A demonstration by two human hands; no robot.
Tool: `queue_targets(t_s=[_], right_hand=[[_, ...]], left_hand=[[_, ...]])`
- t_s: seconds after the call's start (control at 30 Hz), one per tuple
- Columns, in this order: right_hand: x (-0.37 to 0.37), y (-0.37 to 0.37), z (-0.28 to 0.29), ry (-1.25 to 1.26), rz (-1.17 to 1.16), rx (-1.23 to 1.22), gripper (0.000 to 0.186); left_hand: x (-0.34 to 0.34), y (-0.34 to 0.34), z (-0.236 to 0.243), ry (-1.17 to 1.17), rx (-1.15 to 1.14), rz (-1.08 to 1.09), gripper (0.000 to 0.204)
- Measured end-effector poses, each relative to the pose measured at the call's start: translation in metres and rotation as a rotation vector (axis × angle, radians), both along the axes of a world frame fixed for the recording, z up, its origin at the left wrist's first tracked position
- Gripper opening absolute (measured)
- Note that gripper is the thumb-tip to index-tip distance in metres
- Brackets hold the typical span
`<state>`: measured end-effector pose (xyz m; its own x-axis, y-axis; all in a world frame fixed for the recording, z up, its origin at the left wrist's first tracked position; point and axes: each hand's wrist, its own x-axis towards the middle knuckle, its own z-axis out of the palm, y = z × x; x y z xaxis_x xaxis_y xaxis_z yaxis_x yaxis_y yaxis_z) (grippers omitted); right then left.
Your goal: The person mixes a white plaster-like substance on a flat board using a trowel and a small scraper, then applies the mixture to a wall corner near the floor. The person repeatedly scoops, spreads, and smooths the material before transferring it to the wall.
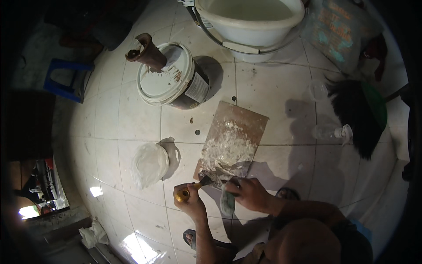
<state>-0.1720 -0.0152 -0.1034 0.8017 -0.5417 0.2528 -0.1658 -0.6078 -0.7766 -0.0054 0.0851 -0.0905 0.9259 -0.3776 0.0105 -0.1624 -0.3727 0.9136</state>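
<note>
One brown board (223, 111) lies on the tiled floor (281, 92), with one smear of pale paste (226, 152) from its middle toward its near edge, one lidded bucket (173, 86) beyond its far left corner and one whitish plastic bag (147, 166) off its left edge. Two tools are held close together at the near edge: the left hand (189, 201) has its fingers curled around a yellow-handled tool (197, 185), and the right hand (251, 194) bends its fingers around a greenish-handled tool (227, 202), fingertips partly hidden.
</note>
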Motion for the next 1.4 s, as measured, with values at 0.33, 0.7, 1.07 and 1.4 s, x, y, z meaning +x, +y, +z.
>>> queue_targets(t_s=[0.33, 0.7, 1.07, 1.4], right_hand=[[-0.01, -0.015, -0.014, 0.105, -0.084, 0.114, 0.042], [-0.002, -0.004, -0.013, 0.102, -0.091, 0.123, 0.04], [-0.01, -0.013, -0.019, 0.091, -0.221, 0.183, 0.027], [0.003, -0.057, -0.017, 0.106, -0.368, -0.022, 0.024]], left_hand=[[-0.03, -0.016, 0.013, -0.001, 0.068, -0.014, 0.013], [-0.034, -0.021, 0.003, -0.028, 0.006, -0.054, 0.015], [-0.031, -0.02, 0.003, -0.084, 0.06, -0.012, 0.013], [-0.016, -0.006, 0.002, -0.125, 0.029, 0.056, 0.012]])
